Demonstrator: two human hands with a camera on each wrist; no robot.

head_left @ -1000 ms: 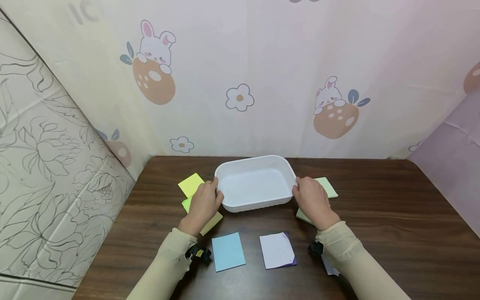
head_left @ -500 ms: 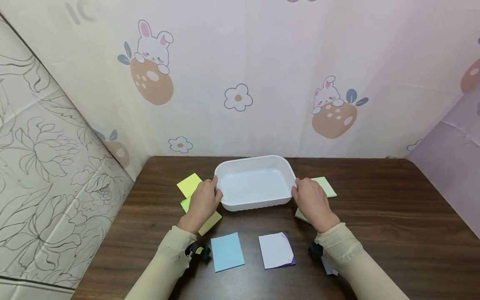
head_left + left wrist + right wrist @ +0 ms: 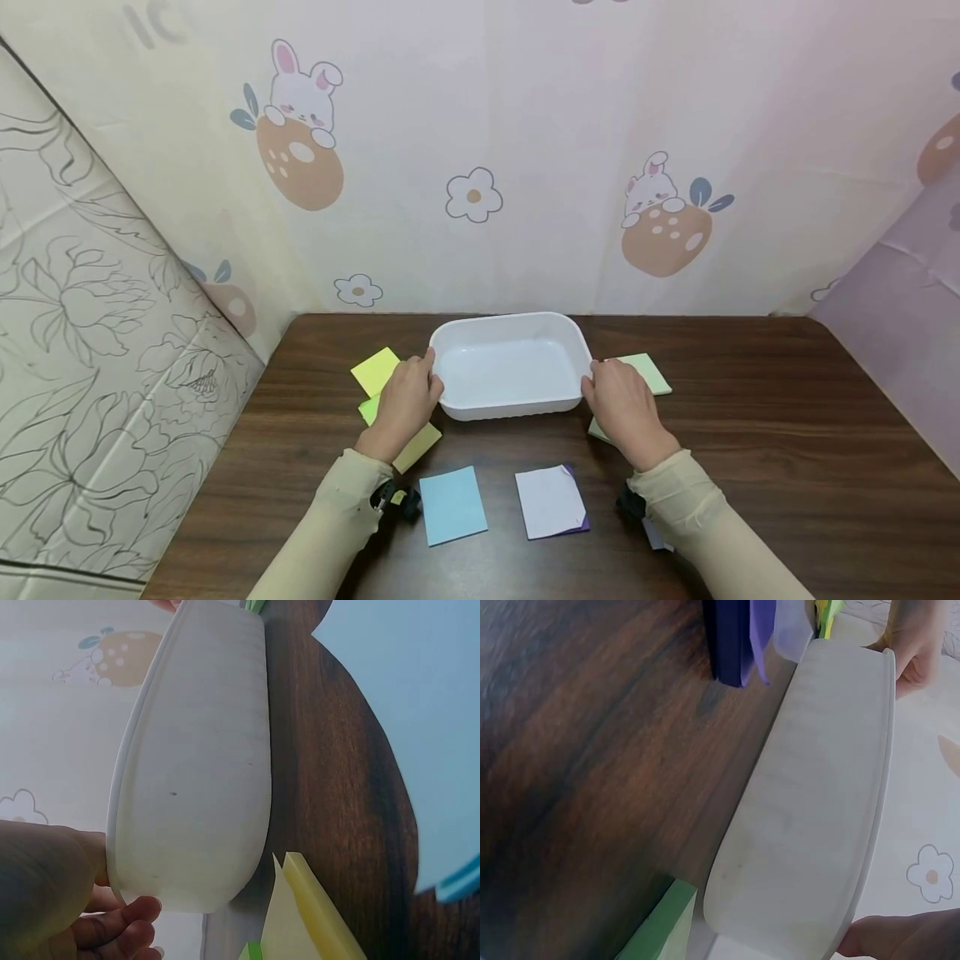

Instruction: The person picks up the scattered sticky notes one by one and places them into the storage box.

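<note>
A white rectangular plastic tray [image 3: 513, 375] with rounded corners stands near the back middle of the table, with nothing in it. My left hand [image 3: 405, 400] grips its left end, the thumb on the rim and fingertips curled against the wall in the left wrist view. At the opposite end my right hand [image 3: 622, 404] pinches the rim. Left of the tray lie a yellow sticky-note pad [image 3: 375, 371], a lime green pad [image 3: 367, 408] and a pale yellow pad [image 3: 417, 450], partly under my left hand. Pale green pads [image 3: 651, 373] lie partly behind my right hand.
In front of the tray lie a light blue pad [image 3: 453, 506] and a lavender pad [image 3: 551, 502] with purple beneath it. Another lavender piece [image 3: 654, 535] shows beside the right sleeve. A patterned cloth [image 3: 480, 125] hangs right behind the dark wooden table [image 3: 787, 417].
The tray has turned very slightly, its front edge a little farther back. Both hands keep their hold on its ends. The head view has shifted a little.
</note>
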